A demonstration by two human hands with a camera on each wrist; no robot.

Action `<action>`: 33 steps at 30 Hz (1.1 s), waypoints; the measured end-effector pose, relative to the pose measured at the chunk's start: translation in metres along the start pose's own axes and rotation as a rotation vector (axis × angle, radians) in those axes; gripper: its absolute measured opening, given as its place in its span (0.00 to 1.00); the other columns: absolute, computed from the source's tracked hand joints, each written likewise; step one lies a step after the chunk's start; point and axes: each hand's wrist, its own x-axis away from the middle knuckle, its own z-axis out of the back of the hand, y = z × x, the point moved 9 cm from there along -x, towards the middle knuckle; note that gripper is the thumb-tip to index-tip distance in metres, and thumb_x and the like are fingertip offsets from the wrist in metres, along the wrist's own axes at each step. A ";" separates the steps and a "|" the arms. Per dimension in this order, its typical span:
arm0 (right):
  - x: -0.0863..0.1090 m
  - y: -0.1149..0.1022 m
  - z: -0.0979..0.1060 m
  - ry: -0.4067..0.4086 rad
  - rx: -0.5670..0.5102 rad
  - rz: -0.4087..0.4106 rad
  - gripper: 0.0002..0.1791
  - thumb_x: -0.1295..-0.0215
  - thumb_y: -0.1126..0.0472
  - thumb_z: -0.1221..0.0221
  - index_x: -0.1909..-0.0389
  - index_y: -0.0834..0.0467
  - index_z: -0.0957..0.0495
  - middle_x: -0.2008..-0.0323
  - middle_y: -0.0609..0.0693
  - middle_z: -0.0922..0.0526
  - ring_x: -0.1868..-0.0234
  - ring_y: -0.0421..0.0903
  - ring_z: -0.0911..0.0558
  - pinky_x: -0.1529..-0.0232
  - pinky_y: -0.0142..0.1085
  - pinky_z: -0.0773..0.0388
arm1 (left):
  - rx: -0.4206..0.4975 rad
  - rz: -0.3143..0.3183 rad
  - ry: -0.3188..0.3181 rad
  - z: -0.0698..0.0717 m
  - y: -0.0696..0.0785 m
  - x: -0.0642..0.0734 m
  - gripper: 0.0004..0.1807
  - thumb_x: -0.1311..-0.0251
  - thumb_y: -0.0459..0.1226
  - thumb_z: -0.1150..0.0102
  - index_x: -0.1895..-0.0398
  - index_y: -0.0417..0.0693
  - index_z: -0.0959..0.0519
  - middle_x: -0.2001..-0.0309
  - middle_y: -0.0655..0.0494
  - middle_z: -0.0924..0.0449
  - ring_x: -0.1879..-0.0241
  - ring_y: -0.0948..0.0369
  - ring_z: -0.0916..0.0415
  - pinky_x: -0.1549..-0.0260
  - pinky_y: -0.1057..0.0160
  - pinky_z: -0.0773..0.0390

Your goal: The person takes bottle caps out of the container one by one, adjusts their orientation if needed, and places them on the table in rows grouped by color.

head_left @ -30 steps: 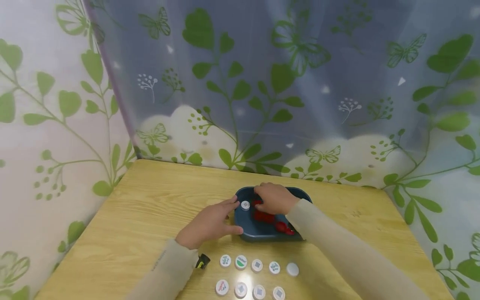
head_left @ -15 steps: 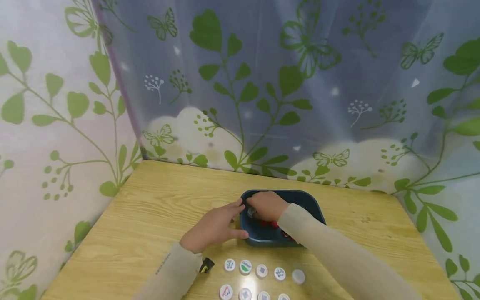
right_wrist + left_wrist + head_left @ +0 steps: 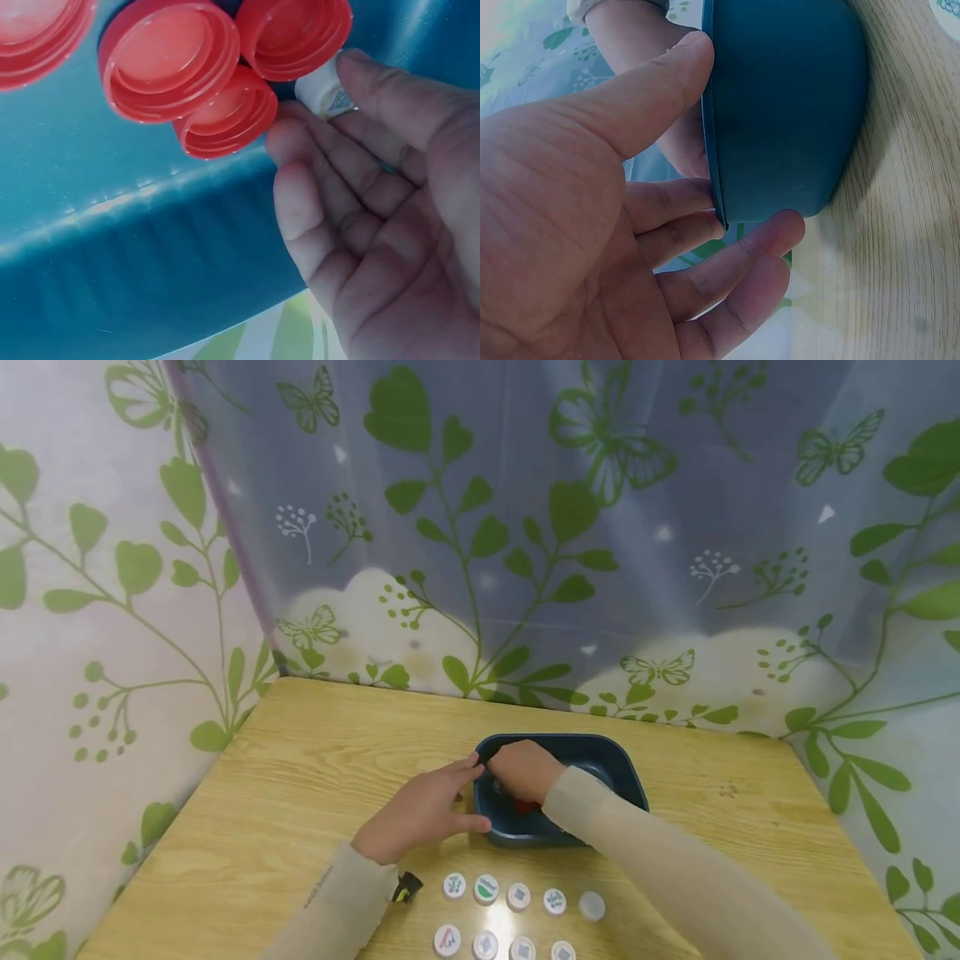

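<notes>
A dark blue plastic bin (image 3: 525,841) stands on the wooden table. My right hand (image 3: 527,771) reaches down inside its left end. There, in the right wrist view, my thumb and fingers pinch a white bottle cap (image 3: 321,88). Several red bottle caps (image 3: 169,60) lie on the bin floor beside those fingertips; the head view shows only a bit of red under the hand. With fingers spread and fairly straight, my left hand (image 3: 423,810) touches the bin's left end. Its thumb (image 3: 694,64) rests at the rim in the left wrist view, other fingertips near the corner.
Two rows of white caps, a printed one (image 3: 486,889) and a plain one (image 3: 592,906) among them, lie in front of the bin. A small black-and-yellow object (image 3: 407,887) sits by the left sleeve. Patterned curtains (image 3: 465,527) border the table (image 3: 337,735).
My right hand has moved left and down inside the bin, from above the red caps to the white cap, which it now pinches. The left hand stays at the bin's end.
</notes>
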 end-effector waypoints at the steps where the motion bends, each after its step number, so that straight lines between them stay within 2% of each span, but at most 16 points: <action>1: 0.000 -0.001 0.001 0.004 0.011 -0.002 0.05 0.31 0.60 0.33 0.58 0.52 0.10 0.69 0.49 0.11 0.66 0.47 0.13 0.56 0.43 0.15 | 0.002 0.000 0.000 0.000 0.000 0.000 0.46 0.38 0.57 0.31 0.22 0.49 0.34 0.19 0.54 0.45 0.25 0.49 0.36 0.31 0.47 0.32; 7: 0.000 -0.003 0.004 -0.013 0.032 -0.030 0.06 0.31 0.62 0.33 0.56 0.52 0.10 0.68 0.50 0.11 0.65 0.47 0.12 0.56 0.43 0.15 | 0.017 -0.009 -0.003 0.001 -0.001 0.000 0.46 0.38 0.58 0.31 0.22 0.48 0.34 0.19 0.54 0.45 0.27 0.49 0.34 0.33 0.46 0.30; 13: -0.001 -0.006 0.004 -0.070 0.024 -0.056 0.08 0.30 0.61 0.34 0.53 0.53 0.10 0.64 0.50 0.10 0.60 0.47 0.12 0.51 0.42 0.16 | 0.022 -0.003 -0.005 0.001 -0.001 0.000 0.46 0.38 0.57 0.31 0.21 0.49 0.35 0.19 0.54 0.45 0.27 0.49 0.34 0.33 0.47 0.30; 18: -0.002 -0.006 0.003 -0.076 0.035 -0.057 0.10 0.29 0.59 0.34 0.51 0.53 0.11 0.63 0.50 0.10 0.59 0.47 0.11 0.50 0.42 0.16 | 0.023 0.011 -0.005 0.001 0.000 0.001 0.46 0.38 0.56 0.30 0.21 0.50 0.35 0.19 0.55 0.46 0.26 0.49 0.36 0.32 0.47 0.31; 27: -0.006 -0.006 0.004 -0.067 0.041 -0.060 0.09 0.28 0.60 0.36 0.53 0.53 0.10 0.64 0.49 0.10 0.60 0.47 0.12 0.51 0.42 0.16 | 0.019 -0.003 0.005 0.004 0.000 0.001 0.46 0.38 0.57 0.30 0.21 0.49 0.35 0.19 0.55 0.44 0.25 0.49 0.37 0.32 0.47 0.32; 33: -0.004 -0.005 -0.001 -0.125 -0.002 -0.032 0.10 0.29 0.58 0.34 0.51 0.52 0.11 0.62 0.48 0.10 0.60 0.45 0.12 0.48 0.42 0.17 | 0.035 0.001 -0.006 0.001 -0.002 0.001 0.46 0.38 0.58 0.31 0.21 0.50 0.35 0.19 0.55 0.45 0.28 0.52 0.31 0.31 0.48 0.32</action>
